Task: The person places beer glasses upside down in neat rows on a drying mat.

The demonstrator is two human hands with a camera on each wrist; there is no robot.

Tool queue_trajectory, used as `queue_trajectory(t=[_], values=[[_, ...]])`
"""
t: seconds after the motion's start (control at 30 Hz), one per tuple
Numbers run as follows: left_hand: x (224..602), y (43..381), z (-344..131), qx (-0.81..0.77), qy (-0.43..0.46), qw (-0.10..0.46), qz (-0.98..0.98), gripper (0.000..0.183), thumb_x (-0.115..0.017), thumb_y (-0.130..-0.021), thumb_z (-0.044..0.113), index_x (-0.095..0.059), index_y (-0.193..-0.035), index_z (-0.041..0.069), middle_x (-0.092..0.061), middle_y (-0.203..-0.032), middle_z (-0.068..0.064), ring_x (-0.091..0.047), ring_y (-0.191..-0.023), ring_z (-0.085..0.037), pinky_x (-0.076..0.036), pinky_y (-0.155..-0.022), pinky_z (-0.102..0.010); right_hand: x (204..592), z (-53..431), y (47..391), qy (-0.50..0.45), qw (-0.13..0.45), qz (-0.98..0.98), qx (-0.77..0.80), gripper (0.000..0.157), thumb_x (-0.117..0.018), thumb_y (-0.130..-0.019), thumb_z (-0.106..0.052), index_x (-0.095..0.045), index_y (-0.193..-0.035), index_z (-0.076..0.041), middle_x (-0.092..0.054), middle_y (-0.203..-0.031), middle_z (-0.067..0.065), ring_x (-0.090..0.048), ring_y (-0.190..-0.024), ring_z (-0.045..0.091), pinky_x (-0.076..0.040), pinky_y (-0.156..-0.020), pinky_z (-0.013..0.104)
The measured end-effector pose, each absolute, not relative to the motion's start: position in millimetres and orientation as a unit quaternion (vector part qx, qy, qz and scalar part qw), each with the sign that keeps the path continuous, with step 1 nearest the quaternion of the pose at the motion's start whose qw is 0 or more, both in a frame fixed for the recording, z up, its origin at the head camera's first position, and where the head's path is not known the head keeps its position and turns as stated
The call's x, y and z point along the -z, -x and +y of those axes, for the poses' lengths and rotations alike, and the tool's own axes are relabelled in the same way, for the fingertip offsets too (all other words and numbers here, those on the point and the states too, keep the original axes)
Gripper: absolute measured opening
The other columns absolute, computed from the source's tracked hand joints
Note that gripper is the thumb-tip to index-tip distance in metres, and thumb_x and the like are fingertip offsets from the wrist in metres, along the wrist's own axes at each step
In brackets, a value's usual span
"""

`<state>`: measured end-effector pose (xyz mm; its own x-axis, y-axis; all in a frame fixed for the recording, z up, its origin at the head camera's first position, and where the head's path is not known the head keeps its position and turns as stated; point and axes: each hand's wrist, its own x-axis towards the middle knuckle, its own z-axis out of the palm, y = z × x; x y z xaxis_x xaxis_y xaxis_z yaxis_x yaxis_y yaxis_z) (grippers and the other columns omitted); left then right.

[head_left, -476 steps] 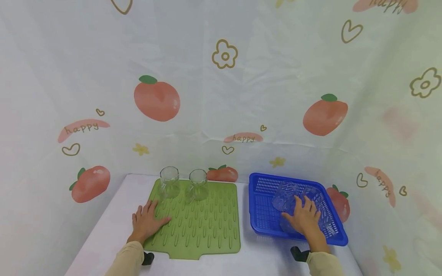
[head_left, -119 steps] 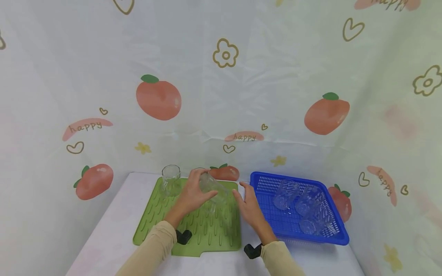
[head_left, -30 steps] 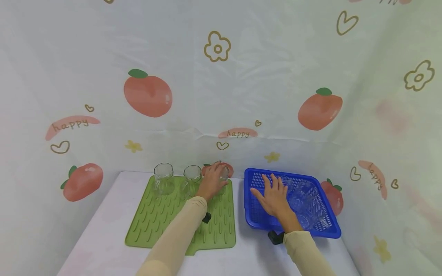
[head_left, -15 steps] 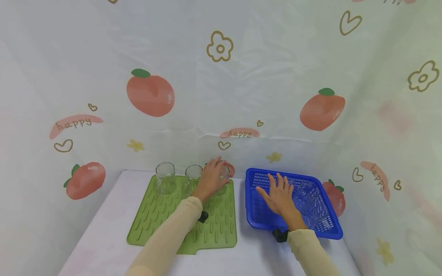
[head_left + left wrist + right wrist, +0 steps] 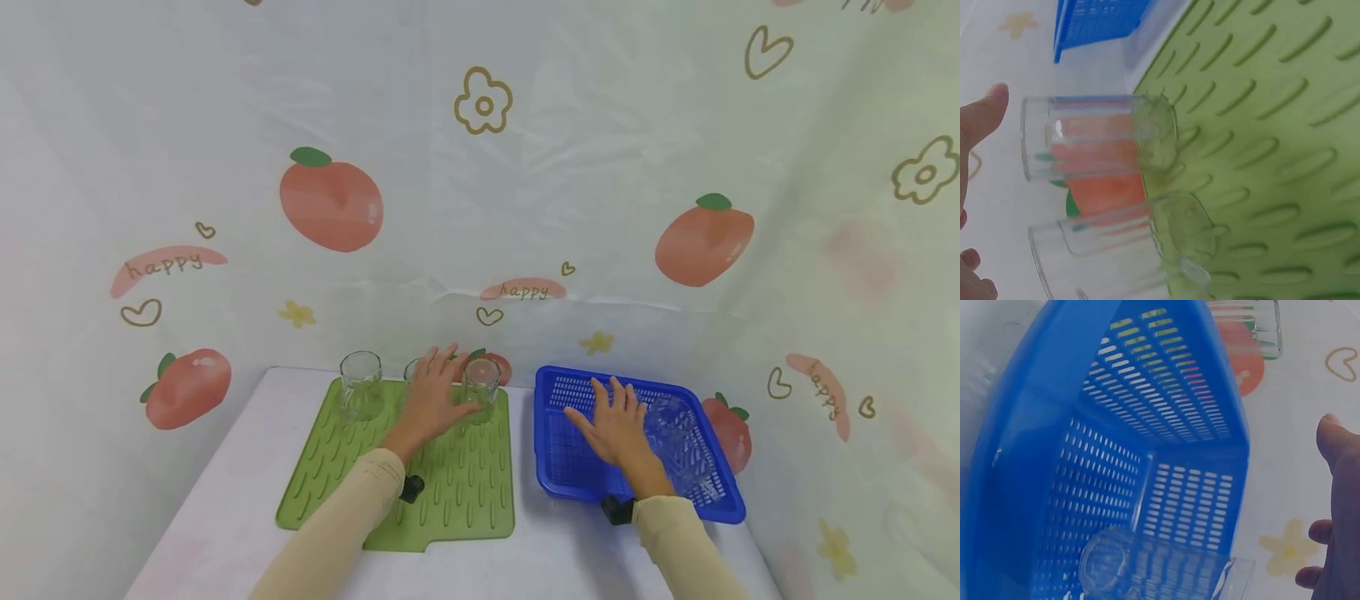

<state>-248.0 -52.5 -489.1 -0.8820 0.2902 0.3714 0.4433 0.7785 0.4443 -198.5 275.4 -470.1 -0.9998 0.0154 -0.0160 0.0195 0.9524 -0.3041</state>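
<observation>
Three clear glass mugs stand upright in a row along the back of a green ridged mat (image 5: 322, 492): the left mug (image 5: 362, 387), the middle mug, partly hidden behind my left hand (image 5: 431, 404), and the right mug (image 5: 482, 392). My left hand is spread, its thumb near the right mug (image 5: 1097, 137); in the left wrist view the middle mug (image 5: 1097, 256) stands beside it. Over the blue basket (image 5: 551, 450) hovers my right hand (image 5: 618, 429), fingers spread and holding nothing. Several clear glasses (image 5: 678, 433) lie inside, partly covered by that hand; one glass (image 5: 1147, 565) shows in the right wrist view.
Mat and basket sit side by side on a white table (image 5: 525, 567), with a narrow strip of table between them. A printed curtain (image 5: 420, 208) rises directly behind and at both sides. Each wrist wears a black mount (image 5: 411, 488).
The mug my left hand held tilted earlier now stands at the row's right end. My left hand has let go and moved left; my right hand has moved over the basket.
</observation>
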Motion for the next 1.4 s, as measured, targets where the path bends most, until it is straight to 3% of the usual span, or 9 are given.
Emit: queue_trajectory(t=[0.3,0.43,0.63,1.0,1.23,1.4], values=[[501,237,-83,0.253,0.182,0.172,-0.934,0.093,-0.089,-0.075,0.044,-0.046,-0.153,0.015,-0.036,-0.165,-0.011,-0.024,-0.155,-0.041,-0.021,-0.126,-0.062,471,283,200,-0.013,0.023,0.988,0.150,0.089,-0.045,-0.102,-0.063,-0.018,-0.162,-0.004,-0.008,-0.165,0.034,0.000,-0.151,0.062,-0.002,-0.116,0.081],[502,232,-99,0.263,0.167,0.184,-0.932,0.097,-0.091,-0.073,0.043,-0.044,-0.154,0.015,-0.035,-0.165,-0.013,-0.022,-0.155,-0.045,-0.020,-0.124,-0.067,472,285,201,-0.012,0.021,0.989,0.145,0.089,-0.046,-0.101,-0.063,-0.018,-0.161,-0.003,-0.009,-0.165,0.035,-0.001,-0.151,0.061,-0.003,-0.117,0.080],[511,226,-120,0.245,0.136,0.185,-0.942,0.102,-0.087,-0.075,0.052,-0.039,-0.157,0.016,-0.031,-0.167,-0.012,-0.019,-0.155,-0.047,-0.020,-0.123,-0.068,476,292,204,-0.018,0.025,0.988,0.150,0.091,-0.047,-0.100,-0.064,-0.018,-0.161,-0.003,-0.009,-0.165,0.035,0.000,-0.152,0.061,-0.002,-0.117,0.081],[519,208,-158,0.275,0.094,0.196,-0.937,0.108,-0.090,-0.073,0.043,-0.035,-0.158,0.007,-0.028,-0.166,-0.020,-0.016,-0.153,-0.051,-0.015,-0.123,-0.067,486,302,213,-0.032,0.039,0.988,0.144,0.096,-0.049,-0.098,-0.067,-0.018,-0.161,-0.002,-0.008,-0.164,0.036,0.000,-0.151,0.062,-0.001,-0.115,0.082],[528,197,-182,0.305,0.032,0.165,-0.937,0.115,-0.087,-0.077,0.046,-0.020,-0.163,0.010,-0.023,-0.168,-0.021,-0.013,-0.152,-0.053,-0.015,-0.120,-0.071,490,304,217,-0.037,0.046,0.988,0.146,0.097,-0.048,-0.097,-0.068,-0.018,-0.160,-0.001,-0.009,-0.163,0.038,-0.002,-0.150,0.064,-0.002,-0.115,0.082],[544,191,-201,0.313,-0.001,0.152,-0.937,0.115,-0.085,-0.078,0.049,-0.019,-0.163,0.009,-0.023,-0.167,-0.024,-0.015,-0.150,-0.056,-0.017,-0.117,-0.073,491,304,219,-0.039,0.041,0.988,0.143,0.099,-0.047,-0.097,-0.071,-0.021,-0.159,0.001,-0.012,-0.162,0.039,-0.005,-0.149,0.064,-0.005,-0.115,0.083]])
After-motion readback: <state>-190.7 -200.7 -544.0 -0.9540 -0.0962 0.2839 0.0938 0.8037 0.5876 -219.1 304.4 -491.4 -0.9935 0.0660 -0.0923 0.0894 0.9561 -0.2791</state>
